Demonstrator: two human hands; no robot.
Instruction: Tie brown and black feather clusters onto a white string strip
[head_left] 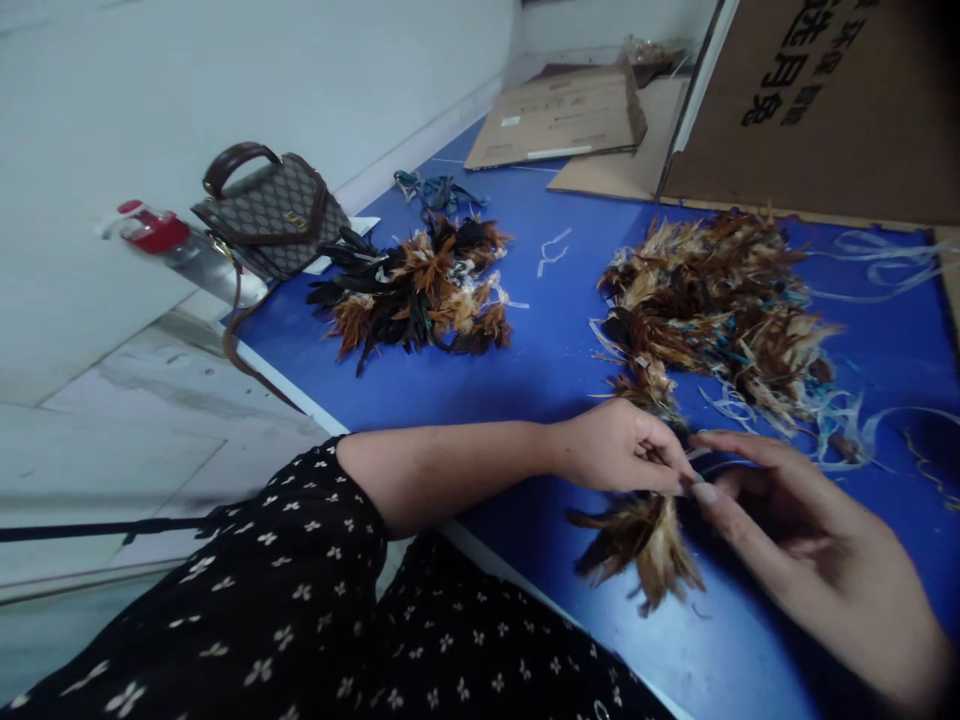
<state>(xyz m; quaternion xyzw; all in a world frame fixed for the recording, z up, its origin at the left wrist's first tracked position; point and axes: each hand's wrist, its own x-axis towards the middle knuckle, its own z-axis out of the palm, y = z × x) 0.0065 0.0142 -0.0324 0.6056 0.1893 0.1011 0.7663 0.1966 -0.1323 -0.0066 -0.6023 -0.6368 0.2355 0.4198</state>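
Observation:
My left hand [619,447] is closed in a pinch on the stem end of a small bundle of brown and tan feathers [646,542], which hangs down over the blue table [559,350]. My right hand [787,520] meets it from the right, thumb and forefinger pinched at the same stem end, the other fingers loosely spread. A large loose heap of brown feathers with pale strings [720,310] lies just beyond both hands. A second pile of black and orange feather bundles [420,290] lies farther left.
A patterned handbag with a brown handle [270,212] and a bottle with a red cap [161,238] sit at the table's left corner. Flattened cardboard [562,115] and a big printed carton [817,100] stand at the back. Loose pale strings [885,262] trail at right.

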